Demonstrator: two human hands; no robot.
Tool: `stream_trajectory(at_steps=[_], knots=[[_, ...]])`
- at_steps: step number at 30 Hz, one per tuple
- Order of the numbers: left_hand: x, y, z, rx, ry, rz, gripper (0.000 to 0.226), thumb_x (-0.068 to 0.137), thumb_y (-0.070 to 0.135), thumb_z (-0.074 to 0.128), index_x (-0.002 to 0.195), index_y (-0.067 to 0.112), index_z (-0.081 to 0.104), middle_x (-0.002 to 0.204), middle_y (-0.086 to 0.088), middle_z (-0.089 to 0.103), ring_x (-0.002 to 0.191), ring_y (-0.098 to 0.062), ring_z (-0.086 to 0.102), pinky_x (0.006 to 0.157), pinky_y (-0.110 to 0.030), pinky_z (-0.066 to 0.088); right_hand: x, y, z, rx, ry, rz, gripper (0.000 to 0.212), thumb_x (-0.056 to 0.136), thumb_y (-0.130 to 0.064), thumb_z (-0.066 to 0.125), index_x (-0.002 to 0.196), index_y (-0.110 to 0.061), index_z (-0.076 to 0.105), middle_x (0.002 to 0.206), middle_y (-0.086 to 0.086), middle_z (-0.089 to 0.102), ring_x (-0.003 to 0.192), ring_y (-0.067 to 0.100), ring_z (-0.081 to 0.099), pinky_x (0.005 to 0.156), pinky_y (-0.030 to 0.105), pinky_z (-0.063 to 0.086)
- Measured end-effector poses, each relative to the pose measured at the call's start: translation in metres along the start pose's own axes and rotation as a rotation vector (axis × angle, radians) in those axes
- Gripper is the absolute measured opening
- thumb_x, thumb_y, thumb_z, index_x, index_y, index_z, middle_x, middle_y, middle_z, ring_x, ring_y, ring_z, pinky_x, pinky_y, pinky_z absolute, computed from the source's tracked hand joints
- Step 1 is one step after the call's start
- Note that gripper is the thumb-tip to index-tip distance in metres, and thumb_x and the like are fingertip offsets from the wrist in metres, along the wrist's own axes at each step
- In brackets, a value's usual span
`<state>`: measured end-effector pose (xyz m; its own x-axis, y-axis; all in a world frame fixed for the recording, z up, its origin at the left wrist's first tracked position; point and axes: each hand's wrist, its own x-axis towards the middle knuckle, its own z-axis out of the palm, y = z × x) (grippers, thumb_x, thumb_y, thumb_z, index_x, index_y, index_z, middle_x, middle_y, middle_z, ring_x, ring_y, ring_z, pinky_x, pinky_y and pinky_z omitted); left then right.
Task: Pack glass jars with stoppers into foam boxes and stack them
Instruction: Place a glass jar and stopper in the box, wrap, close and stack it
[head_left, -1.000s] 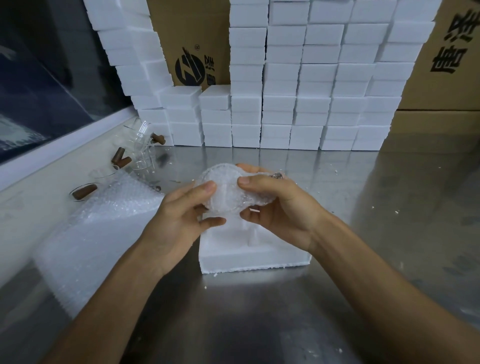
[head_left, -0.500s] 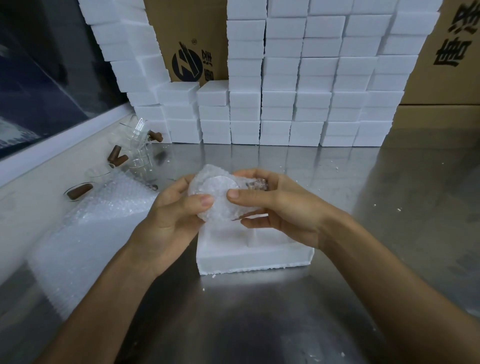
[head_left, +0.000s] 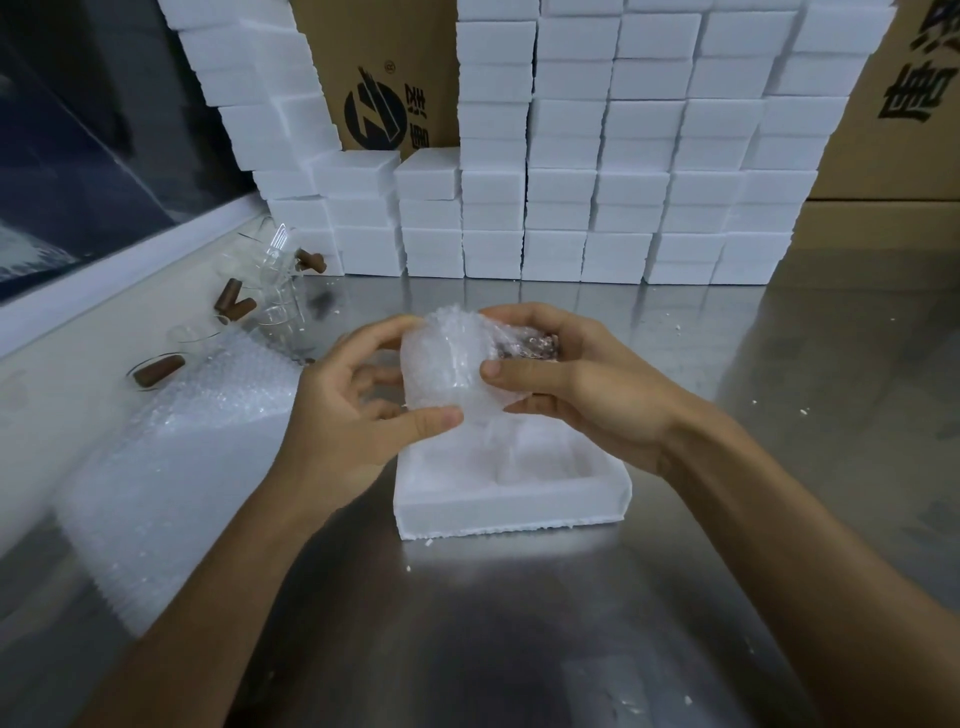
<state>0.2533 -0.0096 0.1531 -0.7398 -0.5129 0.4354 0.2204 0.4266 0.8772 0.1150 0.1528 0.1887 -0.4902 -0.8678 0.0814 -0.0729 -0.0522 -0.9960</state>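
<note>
A jar wrapped in bubble wrap (head_left: 449, 364) is gripped by the left hand (head_left: 353, 415) and the right hand (head_left: 582, 384), just above an open foam box (head_left: 511, 506) on the steel table (head_left: 519, 649).

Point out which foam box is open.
The foam box lying on the steel table just below both hands is open, its molded cavity showing. Every box in the stacks behind is closed.
</note>
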Motion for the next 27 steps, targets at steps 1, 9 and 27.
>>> stream_trajectory(at_steps=[1,9,27], knots=[[-0.001,0.000,0.002,0.085,0.016,0.039,0.068,0.052,0.040,0.086,0.113,0.050,0.059,0.120,0.016,0.060,0.098,-0.001,0.065,0.068,-0.017,0.057,0.000,0.001,0.001,-0.017,0.028,-0.007,0.042,0.079,-0.010,0.079,0.118,-0.018,0.065,0.113,0.013,0.069,0.105,0.030,0.068,0.097,0.050,0.053],[-0.011,-0.006,0.019,0.281,0.098,0.172,0.075,0.062,0.026,0.090,0.126,0.039,0.051,0.119,0.014,0.059,0.079,-0.003,0.071,0.060,-0.013,0.055,0.001,0.005,0.004,-0.153,0.148,-0.100,0.038,0.073,-0.005,0.084,0.103,-0.021,0.066,0.104,0.010,0.068,0.080,0.016,0.068,0.077,0.037,0.061],[-0.009,-0.002,0.014,0.191,-0.030,-0.070,0.062,0.053,0.054,0.085,0.103,0.038,0.051,0.100,0.038,0.060,0.087,0.009,0.065,0.069,-0.017,0.057,0.000,0.004,0.003,-0.308,0.110,-0.176,0.048,0.070,0.008,0.081,0.104,-0.023,0.067,0.106,0.000,0.071,0.086,0.011,0.070,0.081,0.027,0.059]])
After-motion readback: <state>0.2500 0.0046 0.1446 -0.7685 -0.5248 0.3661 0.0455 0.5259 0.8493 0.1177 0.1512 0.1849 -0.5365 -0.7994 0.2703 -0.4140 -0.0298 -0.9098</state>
